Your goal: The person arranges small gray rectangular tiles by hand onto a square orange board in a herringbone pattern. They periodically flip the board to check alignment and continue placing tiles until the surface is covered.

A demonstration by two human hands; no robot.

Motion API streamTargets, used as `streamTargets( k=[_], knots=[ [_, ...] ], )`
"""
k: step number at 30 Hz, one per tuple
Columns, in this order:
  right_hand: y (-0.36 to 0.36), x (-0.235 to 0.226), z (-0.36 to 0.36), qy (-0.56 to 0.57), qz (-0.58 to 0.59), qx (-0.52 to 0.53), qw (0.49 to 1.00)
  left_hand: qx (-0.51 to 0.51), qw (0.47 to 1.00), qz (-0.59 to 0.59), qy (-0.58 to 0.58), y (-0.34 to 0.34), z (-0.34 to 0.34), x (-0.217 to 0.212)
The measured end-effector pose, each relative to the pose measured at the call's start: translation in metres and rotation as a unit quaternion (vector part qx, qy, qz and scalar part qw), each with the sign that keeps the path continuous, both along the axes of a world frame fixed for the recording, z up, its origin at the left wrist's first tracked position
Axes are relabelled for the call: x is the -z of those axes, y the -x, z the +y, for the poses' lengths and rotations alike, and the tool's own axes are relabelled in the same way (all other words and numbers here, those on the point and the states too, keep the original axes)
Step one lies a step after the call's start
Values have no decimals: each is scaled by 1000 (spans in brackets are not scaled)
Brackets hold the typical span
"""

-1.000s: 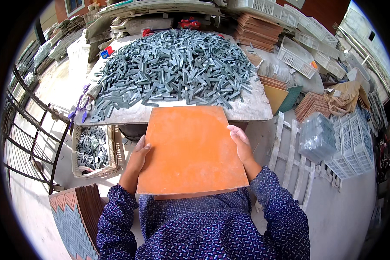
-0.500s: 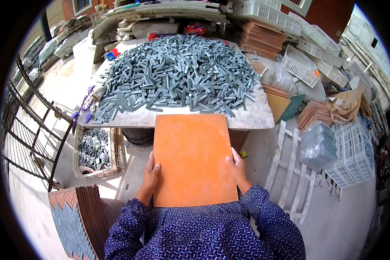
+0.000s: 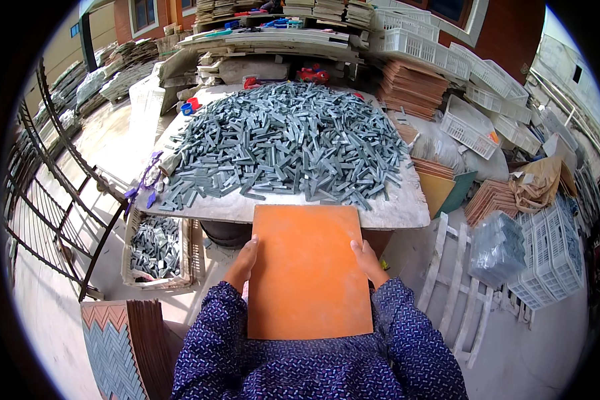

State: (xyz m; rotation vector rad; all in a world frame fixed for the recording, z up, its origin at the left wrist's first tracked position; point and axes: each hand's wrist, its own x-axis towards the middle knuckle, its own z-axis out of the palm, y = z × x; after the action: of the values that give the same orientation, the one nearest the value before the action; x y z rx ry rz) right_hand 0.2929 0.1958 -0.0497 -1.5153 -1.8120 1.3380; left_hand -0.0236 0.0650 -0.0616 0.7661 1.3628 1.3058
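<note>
An orange rectangular board (image 3: 310, 273) is held in front of me, its far edge at the near edge of a table (image 3: 407, 215). My left hand (image 3: 244, 260) grips its left side, thumb near the top face and fingers beneath, mostly hidden. On the right side my right hand (image 3: 368, 261) holds it the same way. A broad heap of small grey-green stone strips (image 3: 280, 143) covers most of the tabletop beyond the board. No strips lie on the board's face.
Below the table's left end, a crate (image 3: 128, 257) holds more strips. Near left stands a stack of boards topped with herringbone tiles (image 3: 110, 350). A whitish slatted frame (image 3: 450, 287), white crates (image 3: 547, 257) and plastic-wrapped pieces (image 3: 499, 250) are at right. Black metal railing (image 3: 53, 200) curves at left.
The whole view has shifted, so the table and surroundings sit lower and slightly right in the picture. Both hands keep their hold on the board, which stays close to the table's edge.
</note>
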Motion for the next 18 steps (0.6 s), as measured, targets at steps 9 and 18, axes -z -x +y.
streamTargets(
  k=[9, 18],
  knots=[
    [-8, 29, 5, 147, 185, 76, 969, -26, 998, -13, 58, 0, -1, 13],
    [-15, 8, -4, 265, 350, 12, 898, -18, 957, -248, 147, -4, -17, -13]
  ],
)
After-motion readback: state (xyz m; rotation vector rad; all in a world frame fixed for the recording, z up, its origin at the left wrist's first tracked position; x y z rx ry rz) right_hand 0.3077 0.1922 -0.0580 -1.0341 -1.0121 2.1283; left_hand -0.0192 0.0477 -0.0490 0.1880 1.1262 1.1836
